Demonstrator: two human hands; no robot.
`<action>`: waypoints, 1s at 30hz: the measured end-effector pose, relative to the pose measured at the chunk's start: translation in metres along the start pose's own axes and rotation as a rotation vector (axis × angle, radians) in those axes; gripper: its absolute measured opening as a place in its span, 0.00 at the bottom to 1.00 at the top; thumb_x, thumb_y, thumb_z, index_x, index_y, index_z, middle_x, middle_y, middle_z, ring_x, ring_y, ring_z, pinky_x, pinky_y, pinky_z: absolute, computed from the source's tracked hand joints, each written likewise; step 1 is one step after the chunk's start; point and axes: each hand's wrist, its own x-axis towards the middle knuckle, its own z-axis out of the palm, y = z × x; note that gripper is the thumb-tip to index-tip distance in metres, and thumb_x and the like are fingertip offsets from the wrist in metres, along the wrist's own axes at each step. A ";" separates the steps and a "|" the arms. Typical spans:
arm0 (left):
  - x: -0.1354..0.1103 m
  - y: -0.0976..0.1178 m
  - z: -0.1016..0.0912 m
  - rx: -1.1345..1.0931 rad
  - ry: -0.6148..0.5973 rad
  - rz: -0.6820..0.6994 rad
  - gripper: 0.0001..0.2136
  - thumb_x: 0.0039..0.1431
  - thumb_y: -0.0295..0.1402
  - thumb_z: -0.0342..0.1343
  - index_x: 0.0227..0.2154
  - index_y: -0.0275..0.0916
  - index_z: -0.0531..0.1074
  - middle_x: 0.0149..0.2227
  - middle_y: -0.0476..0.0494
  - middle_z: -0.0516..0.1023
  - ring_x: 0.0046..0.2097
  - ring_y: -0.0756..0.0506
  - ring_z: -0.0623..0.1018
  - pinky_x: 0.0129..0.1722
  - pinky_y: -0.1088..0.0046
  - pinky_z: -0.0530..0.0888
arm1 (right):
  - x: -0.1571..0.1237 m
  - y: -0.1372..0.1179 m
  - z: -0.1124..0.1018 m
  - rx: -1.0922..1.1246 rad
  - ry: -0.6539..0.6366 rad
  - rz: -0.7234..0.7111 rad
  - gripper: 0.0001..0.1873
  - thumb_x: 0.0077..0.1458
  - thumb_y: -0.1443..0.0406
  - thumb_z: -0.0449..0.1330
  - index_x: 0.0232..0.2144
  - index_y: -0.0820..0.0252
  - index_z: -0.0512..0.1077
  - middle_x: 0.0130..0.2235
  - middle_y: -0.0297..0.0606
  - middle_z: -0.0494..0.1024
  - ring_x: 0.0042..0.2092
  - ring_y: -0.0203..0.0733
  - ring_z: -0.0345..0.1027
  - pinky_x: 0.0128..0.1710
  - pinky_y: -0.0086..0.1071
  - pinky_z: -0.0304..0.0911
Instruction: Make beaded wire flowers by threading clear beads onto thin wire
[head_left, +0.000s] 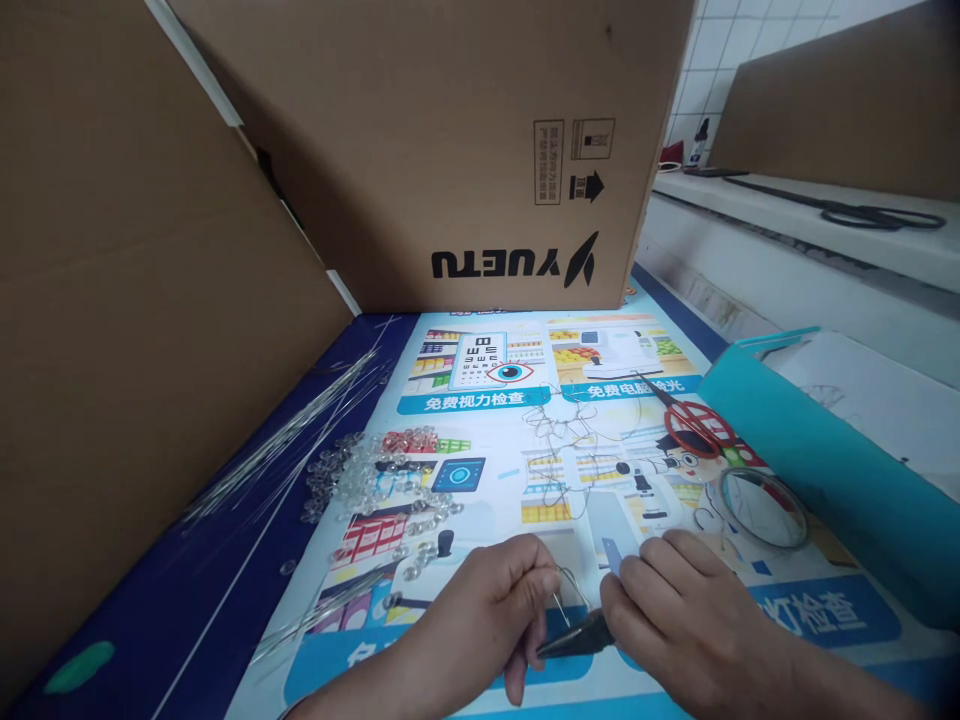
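Note:
My left hand (pixel 487 610) is closed in a pinch on a thin bent wire (pixel 568 590) near the table's front edge. My right hand (pixel 686 610) is wrapped round dark pliers (pixel 577 637), whose tip points left and meets the wire between the two hands. Just beyond my hands lies a tangle of bent wire pieces (pixel 562 440) on a printed poster (pixel 525 400) that covers the table. A heap of several small clear beads (pixel 375 475) lies to the left of the tangle.
A bundle of straight thin wires (pixel 300 420) lies at the left. Red-handled scissors (pixel 690 420) and a clear tape roll (pixel 761 505) lie at the right beside a teal roll (pixel 825 470). Cardboard boxes (pixel 420 140) wall in the back and left. Black scissors (pixel 862 212) rest on a far ledge.

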 end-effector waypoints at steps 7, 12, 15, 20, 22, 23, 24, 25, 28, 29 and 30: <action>-0.001 -0.002 0.003 0.110 0.081 0.016 0.13 0.64 0.40 0.42 0.28 0.39 0.62 0.19 0.55 0.69 0.14 0.55 0.66 0.13 0.84 0.59 | 0.000 -0.005 0.004 0.028 -0.059 0.069 0.07 0.53 0.72 0.50 0.30 0.60 0.67 0.26 0.37 0.67 0.29 0.42 0.55 0.31 0.39 0.46; -0.006 0.005 0.004 0.283 0.121 0.025 0.12 0.64 0.39 0.41 0.28 0.40 0.61 0.21 0.53 0.68 0.16 0.53 0.67 0.14 0.82 0.61 | 0.000 -0.009 0.004 0.049 -0.110 0.099 0.04 0.49 0.70 0.56 0.27 0.58 0.64 0.25 0.35 0.66 0.28 0.42 0.55 0.32 0.38 0.46; -0.009 0.011 0.005 0.485 0.130 0.096 0.12 0.65 0.38 0.38 0.29 0.40 0.62 0.22 0.51 0.71 0.19 0.51 0.70 0.18 0.79 0.63 | -0.001 -0.011 0.004 0.083 -0.122 0.133 0.09 0.47 0.65 0.62 0.25 0.57 0.63 0.25 0.33 0.67 0.27 0.42 0.56 0.30 0.37 0.46; -0.012 0.007 0.010 0.947 0.219 0.348 0.10 0.64 0.31 0.38 0.30 0.40 0.63 0.19 0.49 0.72 0.20 0.47 0.72 0.19 0.75 0.59 | -0.004 -0.013 0.005 0.143 -0.156 0.176 0.16 0.44 0.56 0.67 0.26 0.57 0.64 0.26 0.31 0.70 0.27 0.42 0.61 0.29 0.36 0.48; -0.012 0.001 0.012 1.067 0.260 0.451 0.09 0.61 0.28 0.40 0.30 0.40 0.63 0.19 0.49 0.73 0.19 0.47 0.72 0.19 0.74 0.57 | -0.005 -0.014 0.006 0.164 -0.189 0.188 0.16 0.44 0.56 0.67 0.26 0.57 0.65 0.26 0.31 0.71 0.27 0.42 0.63 0.29 0.36 0.49; -0.012 -0.002 0.013 1.103 0.277 0.499 0.08 0.60 0.27 0.41 0.29 0.40 0.63 0.19 0.49 0.73 0.19 0.47 0.72 0.18 0.74 0.56 | -0.006 -0.014 0.007 0.175 -0.207 0.193 0.16 0.44 0.55 0.67 0.26 0.57 0.66 0.26 0.31 0.72 0.27 0.42 0.64 0.29 0.36 0.50; -0.012 -0.004 0.013 1.129 0.289 0.543 0.07 0.58 0.25 0.42 0.29 0.41 0.63 0.19 0.50 0.73 0.19 0.47 0.72 0.18 0.74 0.56 | -0.006 -0.014 0.007 0.183 -0.224 0.196 0.16 0.44 0.55 0.67 0.27 0.57 0.66 0.26 0.32 0.72 0.27 0.43 0.65 0.29 0.36 0.51; -0.011 -0.006 0.014 1.149 0.294 0.577 0.07 0.57 0.24 0.42 0.29 0.41 0.62 0.19 0.50 0.73 0.19 0.47 0.72 0.18 0.73 0.56 | -0.006 -0.014 0.008 0.189 -0.237 0.199 0.16 0.44 0.55 0.67 0.27 0.57 0.66 0.26 0.32 0.73 0.27 0.43 0.65 0.29 0.36 0.51; -0.010 -0.008 0.016 1.214 0.303 0.625 0.06 0.55 0.23 0.44 0.30 0.42 0.61 0.20 0.51 0.73 0.19 0.46 0.73 0.19 0.73 0.59 | -0.006 -0.015 0.009 0.190 -0.248 0.203 0.15 0.45 0.55 0.67 0.26 0.57 0.67 0.26 0.32 0.73 0.26 0.44 0.66 0.28 0.37 0.53; -0.010 -0.009 0.016 1.232 0.302 0.626 0.06 0.55 0.23 0.44 0.30 0.42 0.61 0.20 0.52 0.73 0.20 0.46 0.73 0.19 0.73 0.59 | -0.006 -0.015 0.009 0.189 -0.252 0.204 0.15 0.45 0.55 0.67 0.26 0.57 0.67 0.25 0.32 0.73 0.26 0.44 0.66 0.28 0.37 0.53; -0.010 -0.009 0.016 1.245 0.298 0.622 0.06 0.56 0.23 0.44 0.31 0.42 0.61 0.20 0.52 0.73 0.20 0.46 0.73 0.19 0.73 0.60 | -0.006 -0.015 0.009 0.191 -0.256 0.204 0.15 0.45 0.55 0.67 0.26 0.57 0.67 0.25 0.32 0.73 0.26 0.44 0.66 0.28 0.37 0.53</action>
